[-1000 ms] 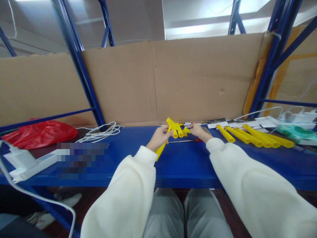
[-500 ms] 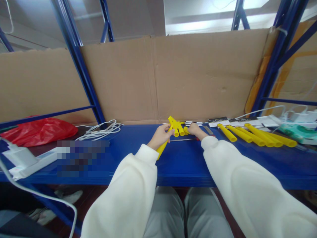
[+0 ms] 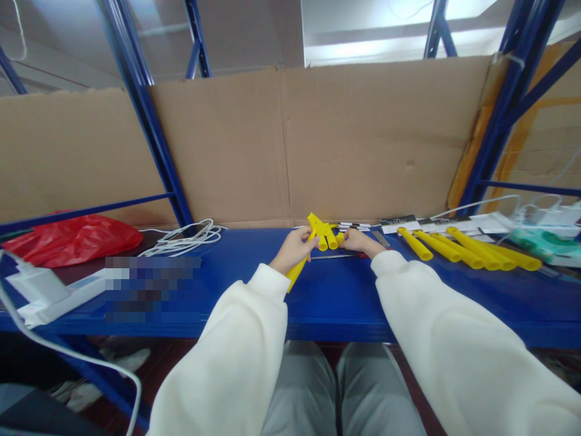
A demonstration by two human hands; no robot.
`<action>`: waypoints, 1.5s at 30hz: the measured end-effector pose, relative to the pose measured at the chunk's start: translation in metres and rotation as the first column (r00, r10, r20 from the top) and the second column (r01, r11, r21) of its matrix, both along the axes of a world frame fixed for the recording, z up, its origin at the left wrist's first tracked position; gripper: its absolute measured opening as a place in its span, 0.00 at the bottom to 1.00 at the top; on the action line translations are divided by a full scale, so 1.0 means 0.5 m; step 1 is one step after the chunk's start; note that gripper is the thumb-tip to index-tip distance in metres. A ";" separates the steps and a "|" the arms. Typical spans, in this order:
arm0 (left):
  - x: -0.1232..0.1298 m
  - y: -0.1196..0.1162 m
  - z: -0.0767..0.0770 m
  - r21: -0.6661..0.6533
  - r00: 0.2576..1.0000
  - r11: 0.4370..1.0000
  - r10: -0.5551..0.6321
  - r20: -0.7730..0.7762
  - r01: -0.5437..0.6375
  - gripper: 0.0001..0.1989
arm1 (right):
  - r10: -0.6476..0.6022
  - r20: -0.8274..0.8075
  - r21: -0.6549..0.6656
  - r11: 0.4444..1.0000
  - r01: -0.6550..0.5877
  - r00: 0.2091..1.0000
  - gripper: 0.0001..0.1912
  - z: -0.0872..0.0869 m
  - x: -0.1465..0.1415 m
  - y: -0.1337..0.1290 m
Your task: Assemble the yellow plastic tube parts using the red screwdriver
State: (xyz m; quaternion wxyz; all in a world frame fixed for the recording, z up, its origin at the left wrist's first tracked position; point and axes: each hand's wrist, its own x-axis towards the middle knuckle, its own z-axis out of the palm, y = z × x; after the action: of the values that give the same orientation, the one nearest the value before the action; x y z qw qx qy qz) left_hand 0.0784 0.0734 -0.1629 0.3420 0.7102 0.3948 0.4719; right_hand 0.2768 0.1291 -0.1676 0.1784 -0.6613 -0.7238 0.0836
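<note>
My left hand (image 3: 293,249) is closed around a yellow plastic tube (image 3: 296,276), which slants down toward me. At the tube's upper end is a yellow branched connector (image 3: 320,227), with two round openings facing me. My right hand (image 3: 356,240) is closed at the connector's right side, its fingertips pinching a short yellow part there; the fingers partly hide that part. Just below the hands, a thin metal rod with a red end (image 3: 338,257) lies on the blue shelf (image 3: 336,297).
Several yellow tubes (image 3: 476,251) lie at the right by papers (image 3: 492,221) and a green-and-white packet (image 3: 544,243). Pens (image 3: 356,226) lie behind my right hand. A white cable coil (image 3: 195,238), red bag (image 3: 82,239) and power strip (image 3: 68,300) are at left. Cardboard (image 3: 327,139) stands behind.
My right hand has turned and shifted slightly down, its fingertips now covering more of the short yellow part. My left hand and the tube stay almost still.
</note>
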 end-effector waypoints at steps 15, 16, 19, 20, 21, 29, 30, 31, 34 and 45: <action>-0.003 0.006 -0.007 0.018 0.999 0.999 -0.030 0.016 0.030 0.02 | -0.077 0.088 0.032 0.997 0.074 0.993 0.18 0.000 -0.033 0.000; -0.003 0.006 -0.006 0.017 0.999 0.999 -0.030 0.014 0.029 0.02 | -0.086 0.097 0.035 0.996 0.083 0.992 0.17 0.001 -0.036 0.000; -0.003 0.004 -0.005 0.010 1.000 1.000 -0.018 0.003 0.018 0.02 | -0.097 0.114 0.031 0.995 0.094 0.989 0.18 0.004 -0.041 -0.002; -0.003 0.004 -0.004 0.007 1.000 1.000 -0.015 -0.001 0.015 0.02 | -0.100 0.112 0.029 0.995 0.097 0.989 0.19 0.004 -0.042 -0.002; -0.003 0.005 -0.005 0.006 1.000 1.000 -0.013 -0.005 0.013 0.02 | -0.102 0.106 0.026 0.995 0.100 0.989 0.19 0.004 -0.043 -0.002; -0.003 0.002 -0.004 0.021 1.000 1.000 0.001 -0.020 -0.001 0.03 | -0.083 0.064 0.064 0.995 0.079 0.994 0.16 -0.009 -0.034 0.010; -0.002 0.002 -0.003 0.019 1.000 1.000 0.003 -0.022 -0.003 0.03 | -0.080 0.069 0.065 0.995 0.075 0.994 0.16 -0.011 -0.033 0.011; -0.002 0.001 -0.003 0.016 1.000 1.000 0.006 -0.025 -0.006 0.04 | -0.077 0.074 0.064 0.995 0.073 0.994 0.16 -0.012 -0.033 0.012; -0.003 0.003 -0.004 0.019 0.999 1.000 0.016 -0.029 -0.016 0.04 | -0.071 0.072 0.063 0.996 0.067 0.995 0.15 -0.012 -0.033 0.011; -0.014 0.017 -0.010 0.089 0.967 0.971 0.231 -0.110 -0.222 0.13 | -0.040 -0.142 0.294 0.952 0.081 0.989 0.12 0.000 -0.013 -0.004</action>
State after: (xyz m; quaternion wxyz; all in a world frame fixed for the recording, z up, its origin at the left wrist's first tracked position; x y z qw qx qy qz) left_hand 0.0714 0.0818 -0.1679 0.2344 0.6999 0.4749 0.4792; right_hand 0.2701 0.1270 -0.1677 0.3272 -0.6413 -0.6939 0.0119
